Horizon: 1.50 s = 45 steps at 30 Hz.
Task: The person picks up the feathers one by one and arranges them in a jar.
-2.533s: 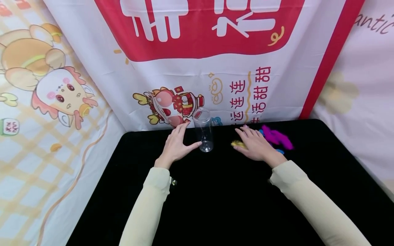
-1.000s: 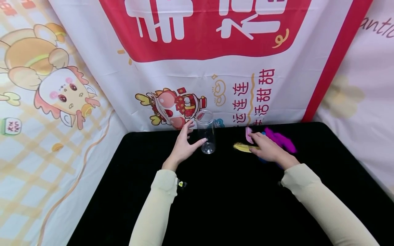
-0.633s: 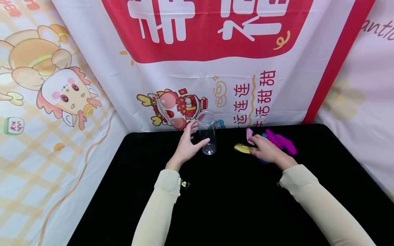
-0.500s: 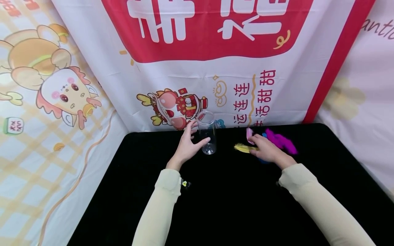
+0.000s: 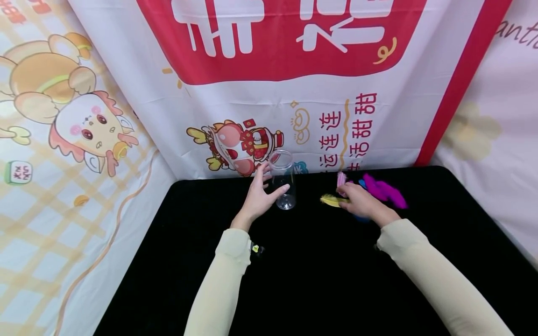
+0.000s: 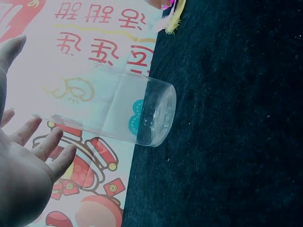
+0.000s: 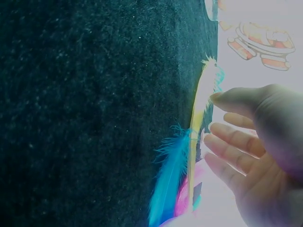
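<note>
A clear, tall plastic cup [image 5: 286, 175] stands upright near the table's back edge. My left hand [image 5: 258, 196] is curved beside it, thumb in front; the left wrist view shows the fingers spread loosely alongside the cup [image 6: 118, 104]. Over the feathers to the right is my right hand [image 5: 361, 203], its fingers bent down. A yellow feather [image 5: 331, 200] pokes out to the left of that hand, and a pink feather [image 5: 341, 179] behind it. In the right wrist view the thumb tip meets the edge of the yellow feather [image 7: 196, 113], with the other fingertips apart from the thumb.
Magenta feathers [image 5: 384, 190] lie right of my right hand, with bits of blue feather [image 5: 362, 218] under it. A blue feather [image 7: 168, 175] shows in the right wrist view. A printed cloth [image 5: 273, 100] hangs behind the black table [image 5: 302, 280].
My right hand has shifted right from lying spread over the feathers, its fingers now bent, uncovering the yellow and pink ones. My left hand stays beside the cup. The head view has shifted slightly.
</note>
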Each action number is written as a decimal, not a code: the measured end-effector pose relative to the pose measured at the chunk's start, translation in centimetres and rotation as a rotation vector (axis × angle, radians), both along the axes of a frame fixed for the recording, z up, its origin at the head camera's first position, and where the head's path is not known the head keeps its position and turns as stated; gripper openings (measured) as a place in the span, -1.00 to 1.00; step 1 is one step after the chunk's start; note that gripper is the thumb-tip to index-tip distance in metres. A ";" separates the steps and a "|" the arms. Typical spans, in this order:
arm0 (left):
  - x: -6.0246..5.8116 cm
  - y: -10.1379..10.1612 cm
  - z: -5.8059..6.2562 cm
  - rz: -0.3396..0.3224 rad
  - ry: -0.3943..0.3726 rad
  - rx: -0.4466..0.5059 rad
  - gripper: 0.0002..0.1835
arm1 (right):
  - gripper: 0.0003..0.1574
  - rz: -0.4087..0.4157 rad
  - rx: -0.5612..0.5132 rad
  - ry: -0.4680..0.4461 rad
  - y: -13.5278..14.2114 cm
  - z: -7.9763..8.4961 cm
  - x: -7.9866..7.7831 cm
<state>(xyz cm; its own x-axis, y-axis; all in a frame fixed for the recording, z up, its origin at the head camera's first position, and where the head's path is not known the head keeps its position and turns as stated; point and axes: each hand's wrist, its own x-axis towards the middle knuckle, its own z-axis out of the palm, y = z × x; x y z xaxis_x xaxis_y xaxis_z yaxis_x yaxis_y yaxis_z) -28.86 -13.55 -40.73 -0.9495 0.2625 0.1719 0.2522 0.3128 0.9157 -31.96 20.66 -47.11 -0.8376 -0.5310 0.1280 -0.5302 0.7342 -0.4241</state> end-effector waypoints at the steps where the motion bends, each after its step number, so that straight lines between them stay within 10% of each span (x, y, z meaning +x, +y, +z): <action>1: -0.3 0.0 -0.5 0.001 0.003 0.004 -0.12 | -0.52 0.001 0.002 -0.002 0.0 -0.1 -0.1; 10: -2.1 0.2 -3.1 0.040 0.047 0.017 -0.07 | -0.63 0.006 0.028 -0.001 -0.3 -0.5 -0.8; 45: -3.0 1.5 -3.5 0.077 0.039 0.071 0.01 | -0.70 0.017 0.025 -0.154 -1.2 -0.7 -2.2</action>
<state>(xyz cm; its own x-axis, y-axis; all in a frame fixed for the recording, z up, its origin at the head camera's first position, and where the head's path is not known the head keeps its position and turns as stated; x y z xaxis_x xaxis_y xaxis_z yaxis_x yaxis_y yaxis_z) -31.82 -12.07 -44.18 -0.9585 0.1750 0.2252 0.2663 0.2671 0.9261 -34.19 19.49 -47.85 -0.8373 -0.5466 -0.0145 -0.4727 0.7369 -0.4833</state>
